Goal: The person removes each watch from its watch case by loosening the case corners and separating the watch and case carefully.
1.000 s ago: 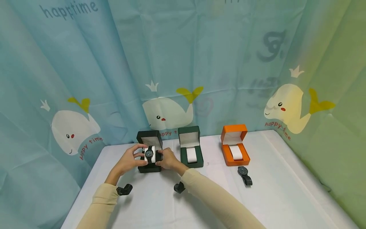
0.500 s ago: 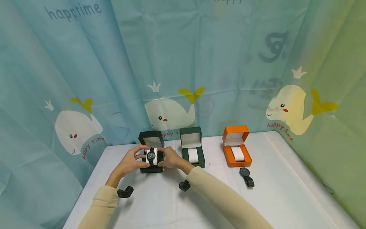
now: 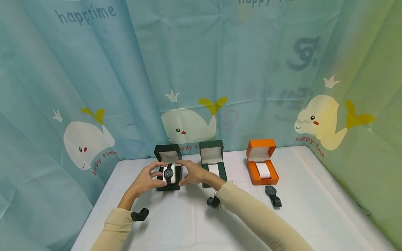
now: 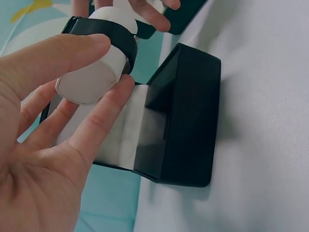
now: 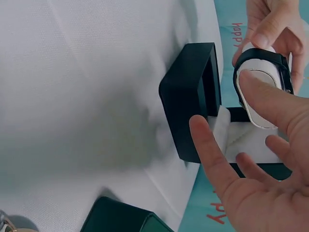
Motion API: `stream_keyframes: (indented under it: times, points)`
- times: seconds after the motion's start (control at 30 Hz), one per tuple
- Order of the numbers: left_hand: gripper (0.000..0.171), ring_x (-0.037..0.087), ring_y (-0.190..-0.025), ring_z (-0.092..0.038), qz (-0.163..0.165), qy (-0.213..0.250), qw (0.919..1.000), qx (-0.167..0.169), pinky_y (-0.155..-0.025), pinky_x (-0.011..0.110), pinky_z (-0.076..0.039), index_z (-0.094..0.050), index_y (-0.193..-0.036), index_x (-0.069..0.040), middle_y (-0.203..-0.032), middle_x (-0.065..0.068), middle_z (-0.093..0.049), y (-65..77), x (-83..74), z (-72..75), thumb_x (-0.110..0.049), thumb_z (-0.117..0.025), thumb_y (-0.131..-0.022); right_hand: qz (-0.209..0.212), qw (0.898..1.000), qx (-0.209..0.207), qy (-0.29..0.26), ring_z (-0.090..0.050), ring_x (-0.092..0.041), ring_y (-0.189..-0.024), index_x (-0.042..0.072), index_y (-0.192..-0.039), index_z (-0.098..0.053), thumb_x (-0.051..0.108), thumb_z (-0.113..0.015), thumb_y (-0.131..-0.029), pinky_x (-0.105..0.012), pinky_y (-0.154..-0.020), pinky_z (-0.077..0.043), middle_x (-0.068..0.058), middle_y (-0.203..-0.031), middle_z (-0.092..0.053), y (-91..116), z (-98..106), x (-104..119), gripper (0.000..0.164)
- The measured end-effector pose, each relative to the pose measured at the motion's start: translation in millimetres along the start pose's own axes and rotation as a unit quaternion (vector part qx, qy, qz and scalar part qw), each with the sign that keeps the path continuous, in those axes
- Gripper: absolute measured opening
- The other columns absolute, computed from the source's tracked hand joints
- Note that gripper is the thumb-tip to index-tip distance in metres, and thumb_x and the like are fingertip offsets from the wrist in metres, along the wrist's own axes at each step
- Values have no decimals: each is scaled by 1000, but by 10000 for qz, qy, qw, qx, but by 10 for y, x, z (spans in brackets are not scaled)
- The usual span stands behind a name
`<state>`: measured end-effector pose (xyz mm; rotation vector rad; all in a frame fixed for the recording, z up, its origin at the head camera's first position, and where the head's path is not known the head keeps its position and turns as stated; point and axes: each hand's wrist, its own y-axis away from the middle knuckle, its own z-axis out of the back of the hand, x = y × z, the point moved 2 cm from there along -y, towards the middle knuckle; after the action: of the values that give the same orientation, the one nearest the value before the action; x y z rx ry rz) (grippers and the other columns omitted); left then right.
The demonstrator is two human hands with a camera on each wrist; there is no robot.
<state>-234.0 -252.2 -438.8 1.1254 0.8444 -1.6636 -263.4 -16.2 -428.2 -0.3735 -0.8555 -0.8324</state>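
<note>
A black-strapped watch (image 3: pixel 168 173) is wrapped round a white watch cushion (image 4: pixel 89 79). My left hand (image 3: pixel 147 179) holds this cushion by its left end, thumb on one side and fingers on the other. To the right of the cushion, my right hand (image 3: pixel 194 173) has its fingers spread and slightly bent. In the head and left wrist views it looks apart from the cushion; in the right wrist view its thumb overlaps the cushion. Both hands are above a dark watch box (image 4: pixel 193 116), whose lid stands up with a pale lining. The watch face is hidden in both wrist views.
A green watch box (image 3: pixel 211 148), partly behind my right hand, and an orange watch box (image 3: pixel 262 143) stand with lids up, each with a white cushion inside. Another black watch (image 3: pixel 272 196) lies before the orange box. A whale-print curtain (image 3: pixel 194 69) hangs behind the white table (image 3: pixel 176 230).
My right hand has moved off the cushion to the right, its fingers spreading. The left hand keeps hold of the cushion. The head view has shifted slightly.
</note>
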Motion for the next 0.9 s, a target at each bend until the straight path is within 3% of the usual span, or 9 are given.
stream_keyframes:
  times: [0.1, 0.37, 0.63, 0.9]
  points:
    - [69, 42, -121, -61, -39, 25, 10000, 24, -81, 36, -59, -52, -142, -4, -151, 23, -40, 4, -8, -23, 2, -84, -80, 41, 9993, 114, -350, -70, -18, -93, 15, -158, -38, 8, -86, -84, -29, -81, -56, -16, -158, -38, 46, 22, -5, 89]
    - [68, 39, -117, -63, -105, 92, 9999, 9, -82, 37, -60, -53, -140, -3, -150, 24, -41, 20, -54, -69, 5, -83, -80, 306, 9948, 147, -964, -71, -31, -104, 24, -157, -37, 16, -88, -83, -31, -85, -56, -16, -158, -37, 89, 18, -18, 90]
    - [66, 36, -116, -65, -300, 101, 9995, -38, -85, 37, -60, -54, -139, -3, -149, 23, -43, 51, -85, -108, 6, -83, -80, 536, 9842, -188, -1679, -65, -35, -115, 30, -151, -44, 19, -86, -86, -32, -81, -58, -5, -156, -41, 68, -126, -12, 79]
    - [65, 27, -113, -67, -420, 186, 9989, -15, -86, 38, -59, -55, -138, -5, -150, 19, -43, 77, -85, -149, 5, -83, -80, 686, 9753, -555, -2025, -64, -32, -110, 23, -146, -50, 15, -85, -87, -33, -77, -58, 0, -149, -47, 45, -250, -27, 69]
